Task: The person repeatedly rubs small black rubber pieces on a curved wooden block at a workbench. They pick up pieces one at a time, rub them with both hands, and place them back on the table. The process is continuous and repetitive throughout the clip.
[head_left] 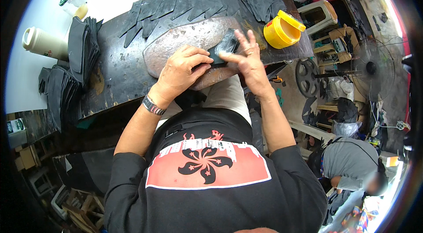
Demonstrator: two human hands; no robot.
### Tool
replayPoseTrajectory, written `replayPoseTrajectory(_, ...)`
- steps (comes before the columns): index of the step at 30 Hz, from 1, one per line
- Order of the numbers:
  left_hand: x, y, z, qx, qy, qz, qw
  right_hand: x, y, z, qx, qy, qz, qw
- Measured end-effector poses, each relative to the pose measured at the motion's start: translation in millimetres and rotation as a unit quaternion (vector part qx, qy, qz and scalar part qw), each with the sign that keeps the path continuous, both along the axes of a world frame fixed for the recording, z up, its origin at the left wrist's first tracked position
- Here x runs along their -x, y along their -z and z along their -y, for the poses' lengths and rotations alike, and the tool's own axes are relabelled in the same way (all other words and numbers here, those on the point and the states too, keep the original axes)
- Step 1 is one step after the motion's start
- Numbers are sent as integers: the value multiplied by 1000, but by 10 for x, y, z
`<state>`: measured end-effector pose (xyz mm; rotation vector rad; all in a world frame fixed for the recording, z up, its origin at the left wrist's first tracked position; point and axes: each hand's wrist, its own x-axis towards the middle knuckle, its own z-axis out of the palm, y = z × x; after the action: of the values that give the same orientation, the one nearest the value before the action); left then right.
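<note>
We have both hands down on a dark piece (224, 48) of what looks like leather or rubber, lying on a worn oval slab (176, 41) near the front edge of the dark workbench (119, 74). Our left hand (180, 72) is curled over the near end of the piece, knuckles up, pinning it flat against the slab; a metal watch (153, 105) sits on that wrist. Whether those fingers wrap under the piece or only press on it, we cannot tell. Our right hand (247, 59) comes in from the right with fingers spread and straight, not clenched, fingertips resting on the far, shiny end of the piece. So the piece lies between the two hands, partly hidden under the left one, its glossy end showing just beyond the right fingertips.

Behind the slab we see a fanned row of dark cut pieces (194, 1) laid overlapping along the bench. At the left edge stands a stack of folded dark sheets (75, 56), near a white jug (42, 43) and a small jar with a green lid (72, 3). A yellow tub (282, 30) with its lid hinged open sits near the right hand, at the bench's right end. Another person (352, 164) in grey bends low at the lower right.
</note>
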<state>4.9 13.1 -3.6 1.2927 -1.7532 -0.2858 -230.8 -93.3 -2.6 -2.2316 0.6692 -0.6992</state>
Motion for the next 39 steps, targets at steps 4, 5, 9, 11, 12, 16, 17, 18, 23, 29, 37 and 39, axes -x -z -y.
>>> replayPoseTrajectory(4,-2,-12,12,3,4,10,1000,-30,32,193,85,121,-40,988)
replayPoseTrajectory(5,1,-16,9,7,4,16,1000,-56,61,221,105,143,-71,982)
replayPoseTrajectory(9,9,-37,-4,23,-15,36,999,-97,152,229,146,157,-98,972)
replayPoseTrajectory(11,7,-43,-11,20,-18,42,999,-85,185,172,126,152,-89,976)
replayPoseTrajectory(12,6,-43,-5,20,-20,45,999,-71,193,142,114,152,-82,978)
replayPoseTrajectory(16,-7,-36,-4,6,-15,33,999,-22,188,-83,128,110,-88,982)
replayPoseTrajectory(17,-12,-33,-10,-1,-15,35,999,-26,188,-173,145,106,-83,980)
replayPoseTrajectory(18,-14,-28,-14,-7,-16,36,999,-41,191,-262,170,108,-104,974)
replayPoseTrajectory(23,-10,-2,-15,-10,-19,21,1000,-86,143,-540,163,68,-115,978)
replayPoseTrajectory(29,-27,-9,-19,5,-12,29,999,-127,21,-211,240,130,-155,949)
replayPoseTrajectory(37,-20,6,-35,-20,-40,7,999,-262,7,-284,283,67,-213,933)
replayPoseTrajectory(39,-1,-21,-49,-25,-62,-15,998,-295,42,-386,282,54,-214,934)
